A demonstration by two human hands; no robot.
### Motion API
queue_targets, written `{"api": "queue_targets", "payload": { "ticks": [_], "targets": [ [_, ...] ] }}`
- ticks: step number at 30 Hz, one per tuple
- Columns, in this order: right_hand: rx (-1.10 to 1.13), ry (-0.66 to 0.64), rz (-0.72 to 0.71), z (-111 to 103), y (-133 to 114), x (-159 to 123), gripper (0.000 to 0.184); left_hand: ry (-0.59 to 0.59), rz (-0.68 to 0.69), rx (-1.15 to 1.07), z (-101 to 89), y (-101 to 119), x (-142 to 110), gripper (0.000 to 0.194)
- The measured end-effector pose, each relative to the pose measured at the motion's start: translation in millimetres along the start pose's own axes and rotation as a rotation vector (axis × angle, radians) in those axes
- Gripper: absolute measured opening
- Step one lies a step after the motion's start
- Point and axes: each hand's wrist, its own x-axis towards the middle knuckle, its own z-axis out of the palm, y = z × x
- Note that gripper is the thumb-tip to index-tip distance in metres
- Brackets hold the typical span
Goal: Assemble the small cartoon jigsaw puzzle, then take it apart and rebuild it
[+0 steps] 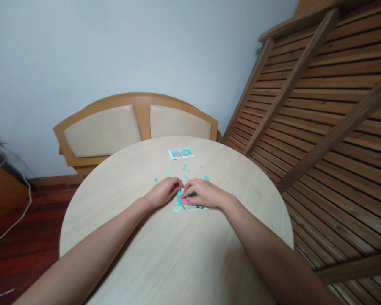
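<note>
A partly assembled jigsaw puzzle [184, 207] with pink, yellow and turquoise parts lies flat on the table, its right side partly covered by my right hand. My right hand [205, 193] reaches over it, thumb and fingers drawn together at its upper left area. Close by, my left hand [164, 190] rests at the puzzle's upper left edge with its fingers curled in. Whatever sits between the fingertips of either hand is too small and hidden to make out. Several loose turquoise puzzle pieces [206, 178] lie scattered beyond the hands.
A picture card [181, 153] with a similar cartoon scene lies farther back on the round wooden table [114, 199]. Behind stands a padded headboard [104, 131] against the wall. Wooden slats [305, 110] lean at the right. A white cable [27, 203] hangs at the left.
</note>
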Motion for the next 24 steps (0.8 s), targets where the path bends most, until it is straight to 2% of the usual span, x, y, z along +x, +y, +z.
{"api": "queue_targets", "payload": {
  "ticks": [14,24],
  "targets": [
    [-0.034,0.007,0.006,1.3,-1.6,0.2,0.023,-0.003,0.005,0.058,1.6,-0.8,-0.3,0.015],
    [0.058,0.026,-0.006,0.2,1.1,0.1,0.020,-0.006,0.011,0.064,1.7,-1.3,-0.3,0.012]
  ]
}}
